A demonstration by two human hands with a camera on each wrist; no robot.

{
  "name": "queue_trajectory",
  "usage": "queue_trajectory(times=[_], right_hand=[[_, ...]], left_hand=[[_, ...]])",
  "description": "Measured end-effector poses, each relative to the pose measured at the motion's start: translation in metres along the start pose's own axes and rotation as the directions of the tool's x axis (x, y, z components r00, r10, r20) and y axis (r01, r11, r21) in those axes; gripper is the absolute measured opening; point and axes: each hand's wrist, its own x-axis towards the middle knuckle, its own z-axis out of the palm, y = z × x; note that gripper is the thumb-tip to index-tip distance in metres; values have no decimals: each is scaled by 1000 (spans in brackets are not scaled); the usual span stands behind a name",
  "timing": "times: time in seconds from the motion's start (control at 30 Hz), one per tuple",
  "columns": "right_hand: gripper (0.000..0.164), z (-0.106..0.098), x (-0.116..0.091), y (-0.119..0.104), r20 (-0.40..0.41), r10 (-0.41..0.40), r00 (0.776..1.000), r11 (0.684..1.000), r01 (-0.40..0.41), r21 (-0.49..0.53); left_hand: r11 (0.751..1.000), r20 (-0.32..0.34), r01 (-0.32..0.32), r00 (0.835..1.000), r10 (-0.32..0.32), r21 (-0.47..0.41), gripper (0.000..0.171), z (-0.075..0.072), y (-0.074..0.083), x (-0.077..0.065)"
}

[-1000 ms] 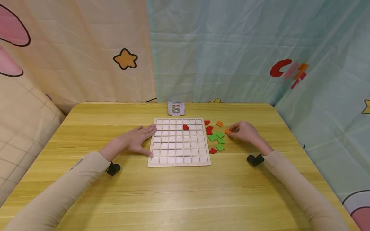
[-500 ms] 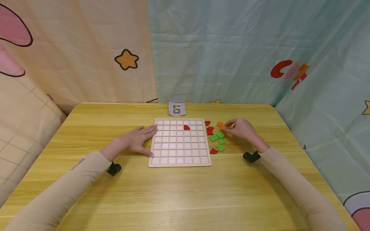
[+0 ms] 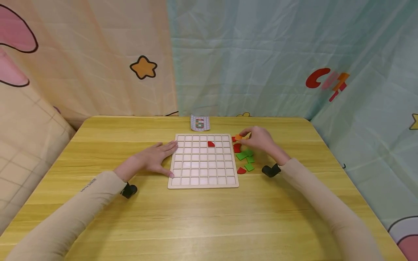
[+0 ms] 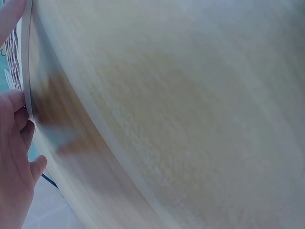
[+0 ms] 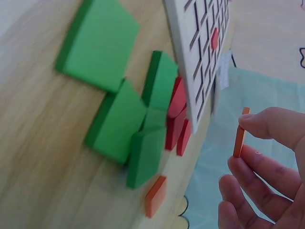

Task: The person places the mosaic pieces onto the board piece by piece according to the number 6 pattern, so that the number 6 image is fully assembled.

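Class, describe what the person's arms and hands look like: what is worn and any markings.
The left hand and right hand are ungloved. The left arm wears a long beige fabric sleeve with dark lettering, too small to read; the right arm's matching beige sleeve shows none. A small black device with rounded ends sits at the left wrist and another at the right wrist.

Soft, even light fills the head view, the table shining faintly; the left wrist view is hazy and blurred.
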Motion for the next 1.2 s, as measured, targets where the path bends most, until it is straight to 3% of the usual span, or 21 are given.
queue_trajectory(times=[0.53, 1.2], right_hand=[[31, 22, 25, -43, 60, -111, 992, 994, 109, 28], [30, 51, 45, -76, 126, -173, 977, 983, 164, 77]], left_hand=[[1000, 18, 3, 1000, -3, 6, 115, -2, 1, 1], [1000, 33, 10, 999, -11, 29, 116, -2, 2, 1]])
